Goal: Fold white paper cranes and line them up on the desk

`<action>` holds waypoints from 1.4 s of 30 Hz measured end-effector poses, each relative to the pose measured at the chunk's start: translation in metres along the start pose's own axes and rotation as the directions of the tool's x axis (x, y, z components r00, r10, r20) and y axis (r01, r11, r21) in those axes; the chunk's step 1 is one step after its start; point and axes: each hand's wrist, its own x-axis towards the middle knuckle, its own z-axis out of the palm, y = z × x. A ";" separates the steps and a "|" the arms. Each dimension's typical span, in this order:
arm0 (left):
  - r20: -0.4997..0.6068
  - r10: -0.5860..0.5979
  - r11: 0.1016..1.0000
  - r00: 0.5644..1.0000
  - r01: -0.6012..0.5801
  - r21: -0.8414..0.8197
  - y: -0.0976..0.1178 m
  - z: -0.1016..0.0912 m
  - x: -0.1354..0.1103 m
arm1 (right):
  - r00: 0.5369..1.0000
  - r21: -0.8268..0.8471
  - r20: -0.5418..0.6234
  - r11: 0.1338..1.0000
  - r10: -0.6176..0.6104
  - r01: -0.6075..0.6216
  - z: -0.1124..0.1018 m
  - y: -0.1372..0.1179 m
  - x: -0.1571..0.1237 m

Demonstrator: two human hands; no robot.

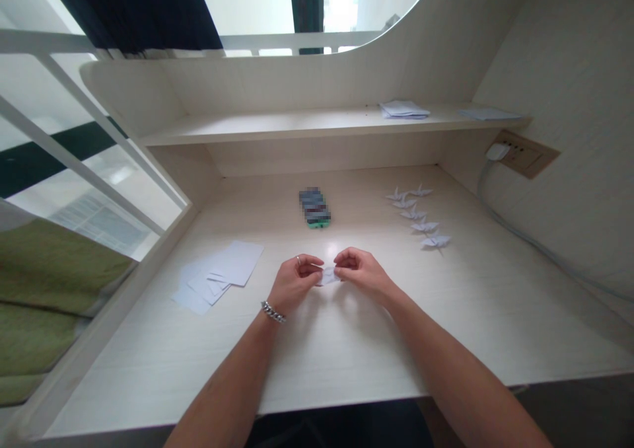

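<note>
Between my two hands is a small folded piece of white paper (328, 276), held just over the desk. My left hand (296, 281), with a ring and a chain bracelet, pinches its left end between thumb and fingers. At its right end, my right hand (364, 273) grips the paper the same way. The fingers cover both ends, so only the middle of the paper shows. To the right lie several folded white paper cranes (436, 242) in a rough line. Loose white paper sheets (240, 263) overlap on the left.
Beyond my hands lies a blurred dark object with a green end (315, 208). A shelf (297, 125) spans the back, bearing a stack of folded paper (403, 110). A cable (525, 236) runs from the wall socket (529, 154) down the right side.
</note>
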 end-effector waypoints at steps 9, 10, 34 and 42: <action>0.015 0.051 0.998 0.999 -0.052 0.038 -0.003 0.001 0.000 | 1.000 -0.011 0.022 1.000 -0.012 0.012 0.001 -0.002 -0.002; 0.015 0.042 0.999 0.999 -0.042 0.034 -0.003 0.001 0.000 | 1.000 0.006 0.020 1.000 -0.009 0.009 0.002 -0.003 -0.002; -0.026 0.292 0.949 0.956 -0.287 0.128 -0.007 0.001 -0.002 | 0.996 0.247 -0.021 0.965 0.092 -0.084 0.009 -0.004 -0.002; 0.095 0.471 0.797 0.877 -0.469 0.380 -0.001 -0.001 -0.005 | 0.976 0.261 0.164 0.948 0.142 -0.181 0.009 -0.011 -0.009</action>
